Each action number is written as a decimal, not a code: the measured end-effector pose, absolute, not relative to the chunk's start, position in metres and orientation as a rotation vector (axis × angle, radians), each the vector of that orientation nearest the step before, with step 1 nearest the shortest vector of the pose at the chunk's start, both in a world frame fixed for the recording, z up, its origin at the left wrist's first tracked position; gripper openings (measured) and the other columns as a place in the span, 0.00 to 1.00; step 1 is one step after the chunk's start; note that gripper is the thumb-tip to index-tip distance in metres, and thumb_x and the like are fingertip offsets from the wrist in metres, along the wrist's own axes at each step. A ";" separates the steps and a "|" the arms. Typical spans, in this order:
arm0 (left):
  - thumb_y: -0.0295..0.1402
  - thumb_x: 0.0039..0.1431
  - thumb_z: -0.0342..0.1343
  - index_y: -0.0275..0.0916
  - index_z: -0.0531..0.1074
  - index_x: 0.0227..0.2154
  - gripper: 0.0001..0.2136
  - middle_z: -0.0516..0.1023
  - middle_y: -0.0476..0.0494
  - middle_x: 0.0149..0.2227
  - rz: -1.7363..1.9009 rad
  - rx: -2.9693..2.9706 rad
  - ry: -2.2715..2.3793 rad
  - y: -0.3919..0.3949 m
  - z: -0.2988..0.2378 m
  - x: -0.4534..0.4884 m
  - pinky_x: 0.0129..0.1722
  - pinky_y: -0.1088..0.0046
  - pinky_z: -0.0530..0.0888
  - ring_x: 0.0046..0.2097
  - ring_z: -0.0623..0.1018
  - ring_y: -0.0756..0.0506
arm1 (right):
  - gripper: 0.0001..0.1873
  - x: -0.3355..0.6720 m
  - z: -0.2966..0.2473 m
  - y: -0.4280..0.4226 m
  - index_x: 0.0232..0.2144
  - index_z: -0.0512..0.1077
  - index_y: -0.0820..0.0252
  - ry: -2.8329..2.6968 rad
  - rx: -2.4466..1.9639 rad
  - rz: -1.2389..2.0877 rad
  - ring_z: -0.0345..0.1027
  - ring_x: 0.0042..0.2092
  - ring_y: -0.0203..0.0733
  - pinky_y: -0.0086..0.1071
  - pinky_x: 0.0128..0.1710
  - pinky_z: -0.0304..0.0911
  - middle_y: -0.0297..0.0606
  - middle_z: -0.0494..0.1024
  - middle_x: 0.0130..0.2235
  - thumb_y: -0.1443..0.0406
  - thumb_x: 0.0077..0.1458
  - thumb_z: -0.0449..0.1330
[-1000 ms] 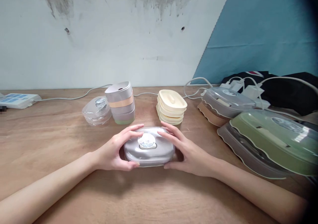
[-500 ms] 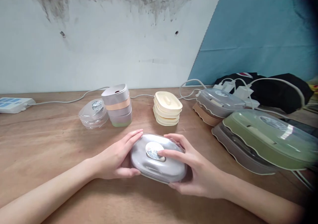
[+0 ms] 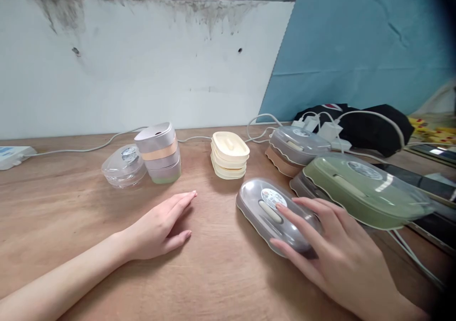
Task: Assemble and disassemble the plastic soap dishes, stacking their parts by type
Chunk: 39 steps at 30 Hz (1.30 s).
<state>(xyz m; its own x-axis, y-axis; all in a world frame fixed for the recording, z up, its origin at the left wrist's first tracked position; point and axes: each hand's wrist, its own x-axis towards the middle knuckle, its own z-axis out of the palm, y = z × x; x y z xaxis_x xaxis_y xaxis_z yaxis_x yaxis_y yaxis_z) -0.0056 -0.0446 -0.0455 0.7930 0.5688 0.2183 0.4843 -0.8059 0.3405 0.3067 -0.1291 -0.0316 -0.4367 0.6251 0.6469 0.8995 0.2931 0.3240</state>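
Observation:
A grey oval container [image 3: 256, 193] with a clear lid and a round sticker rests tilted in my view, right of the middle of the table. My right hand [image 3: 331, 245] grips its right end, the thumb along the near side and the other fingers spread over the lid. My left hand [image 3: 162, 226] lies at the wooden table with its fingers stretched out and nothing in them. Beyond the grey container, a green lidded container [image 3: 356, 183] sits on a grey one. Cream-coloured trays or lids [image 3: 230, 155] stand stacked behind the space between my hands.
At the back left are a stack of grey, orange and green cups [image 3: 160, 152] and a clear round container [image 3: 124, 166]. Another lidded stack [image 3: 299, 145] stands back right, near white plugs [image 3: 329, 131], cables and black cloth [image 3: 377, 126]. A phone-like dark slab [image 3: 409, 183] lies far right.
The grey container has moved right and turned, with my right hand on it. My left hand has let go of it and stays at the left. The view has shifted slightly right.

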 end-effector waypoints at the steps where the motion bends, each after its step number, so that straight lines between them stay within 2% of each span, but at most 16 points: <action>1: 0.31 0.59 0.48 0.41 0.38 0.61 0.32 0.56 0.35 0.59 0.459 2.722 0.810 -0.045 -0.046 -0.006 0.57 0.60 0.64 0.60 0.59 0.41 | 0.21 0.306 -0.030 -0.124 0.42 0.70 0.66 -2.159 -1.382 -0.989 0.65 0.42 0.53 0.42 0.38 0.62 0.49 0.70 0.41 0.55 0.52 0.58; 7: 0.31 0.59 0.48 0.42 0.37 0.61 0.32 0.57 0.36 0.59 0.454 2.755 0.803 -0.043 -0.047 -0.005 0.57 0.61 0.64 0.60 0.60 0.42 | 0.24 0.311 -0.026 -0.087 0.35 0.71 0.70 -2.132 -1.582 -1.144 0.65 0.35 0.47 0.35 0.32 0.59 0.46 0.72 0.34 0.51 0.54 0.53; 13: 0.31 0.59 0.48 0.41 0.38 0.62 0.32 0.60 0.35 0.57 0.463 2.772 0.792 -0.043 -0.048 -0.005 0.55 0.61 0.66 0.58 0.63 0.41 | 0.28 0.313 -0.027 -0.059 0.39 0.71 0.71 -2.171 -1.761 -1.108 0.64 0.38 0.50 0.36 0.34 0.60 0.49 0.73 0.37 0.49 0.55 0.51; 18: 0.31 0.59 0.48 0.41 0.39 0.61 0.31 0.61 0.35 0.57 0.480 2.778 0.778 -0.043 -0.047 -0.005 0.55 0.61 0.67 0.57 0.63 0.41 | 0.33 0.310 -0.034 -0.041 0.50 0.64 0.78 -2.196 -1.837 -1.037 0.61 0.44 0.57 0.40 0.39 0.62 0.57 0.71 0.43 0.53 0.53 0.55; 22: 0.31 0.59 0.48 0.40 0.40 0.61 0.31 0.60 0.35 0.57 0.483 2.779 0.767 -0.044 -0.048 -0.005 0.54 0.60 0.67 0.57 0.64 0.41 | 0.35 0.308 -0.043 -0.027 0.55 0.56 0.82 -2.172 -1.830 -0.941 0.59 0.50 0.62 0.46 0.46 0.60 0.63 0.66 0.50 0.57 0.53 0.53; 24: 0.31 0.59 0.48 0.39 0.40 0.61 0.30 0.60 0.34 0.57 0.474 2.777 0.774 -0.044 -0.048 -0.005 0.54 0.61 0.67 0.57 0.64 0.41 | 0.35 0.303 -0.045 -0.027 0.57 0.52 0.83 -2.106 -1.760 -0.917 0.53 0.56 0.66 0.53 0.50 0.55 0.67 0.59 0.54 0.59 0.55 0.52; 26: 0.31 0.59 0.48 0.37 0.43 0.61 0.29 0.61 0.33 0.57 0.455 2.779 0.780 -0.044 -0.047 -0.005 0.54 0.62 0.67 0.57 0.63 0.42 | 0.34 0.293 -0.046 -0.035 0.59 0.47 0.79 -2.094 -1.552 -0.893 0.43 0.61 0.67 0.59 0.54 0.47 0.66 0.52 0.58 0.62 0.56 0.50; 28: 0.32 0.59 0.47 0.34 0.48 0.59 0.27 0.61 0.33 0.57 0.407 2.788 0.776 -0.044 -0.045 -0.004 0.55 0.63 0.66 0.58 0.63 0.42 | 0.33 0.278 -0.046 -0.048 0.61 0.44 0.72 -2.240 -1.219 -0.741 0.36 0.64 0.62 0.59 0.57 0.42 0.61 0.49 0.61 0.67 0.55 0.49; 29: 0.32 0.59 0.47 0.34 0.51 0.59 0.25 0.60 0.33 0.58 0.368 2.794 0.771 -0.043 -0.044 -0.003 0.56 0.63 0.65 0.58 0.62 0.42 | 0.34 0.270 -0.045 -0.054 0.61 0.43 0.70 -2.356 -1.043 -0.597 0.34 0.64 0.58 0.56 0.58 0.43 0.58 0.48 0.61 0.68 0.55 0.49; 32: 0.35 0.61 0.45 0.34 0.55 0.58 0.23 0.55 0.35 0.61 0.221 2.817 0.788 -0.042 -0.039 -0.001 0.59 0.60 0.60 0.62 0.57 0.41 | 0.35 0.246 -0.042 -0.068 0.62 0.41 0.72 -2.673 -0.754 -0.074 0.33 0.65 0.48 0.44 0.59 0.49 0.53 0.48 0.63 0.67 0.56 0.50; 35: 0.38 0.62 0.44 0.34 0.52 0.60 0.25 0.49 0.37 0.63 0.101 2.834 0.832 -0.041 -0.036 0.001 0.62 0.57 0.53 0.64 0.50 0.41 | 0.34 0.231 -0.041 -0.067 0.62 0.44 0.72 -2.810 -0.816 0.266 0.37 0.65 0.44 0.42 0.61 0.47 0.50 0.49 0.63 0.61 0.58 0.49; 39: 0.41 0.62 0.43 0.32 0.46 0.62 0.29 0.45 0.37 0.64 0.027 2.799 0.889 -0.041 -0.035 0.001 0.63 0.58 0.49 0.65 0.46 0.42 | 0.31 0.227 -0.043 -0.060 0.62 0.47 0.67 -2.762 -1.043 0.338 0.39 0.64 0.47 0.48 0.61 0.43 0.45 0.47 0.64 0.60 0.60 0.46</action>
